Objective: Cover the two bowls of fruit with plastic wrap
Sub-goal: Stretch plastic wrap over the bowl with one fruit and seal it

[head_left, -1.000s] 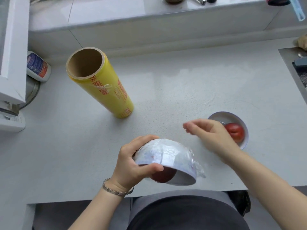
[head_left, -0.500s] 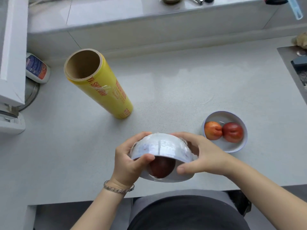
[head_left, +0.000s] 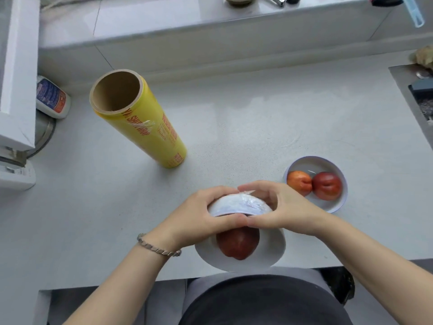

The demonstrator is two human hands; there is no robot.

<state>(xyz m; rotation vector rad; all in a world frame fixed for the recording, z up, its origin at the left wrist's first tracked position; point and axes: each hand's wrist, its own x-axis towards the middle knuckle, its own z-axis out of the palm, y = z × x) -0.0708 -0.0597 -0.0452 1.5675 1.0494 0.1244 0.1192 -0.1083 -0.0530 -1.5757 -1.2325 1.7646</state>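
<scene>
While both hands hold one bowl, the big grey counter (head_left: 234, 127) lies under it all. The yellow roll (head_left: 145, 127) of wrap stands on end at 10 o'clock from the held bowl, leaning away, just where it stood a second ago.

The held bowl (head_left: 269, 254) is at 6 o'clock, over the near edge of the counter. It is tipped up, so its mouth faces the person and its white bottom points away. It is tipped more than it was half a second ago, and more of the inside shows. Crinkly wrap (head_left: 248, 200) clings to its outside.

The left hand (head_left: 199, 216) curls round the bowl's left side and the right hand (head_left: 288, 212) curls round its right side. Their thumbs meet at the rim, and their fingertips nearly meet on the far side. A second ago only the left hand held it, and the right hand hung over the other bowl.

The other bowl (head_left: 328, 165) sits at 2 o'clock, open, and has not moved.

One dark red fruit (head_left: 237, 245) shows in the held bowl. An orange fruit (head_left: 299, 185) and a red fruit (head_left: 326, 185) touch in the other.

A bracelet (head_left: 159, 248) is on the left wrist.
</scene>
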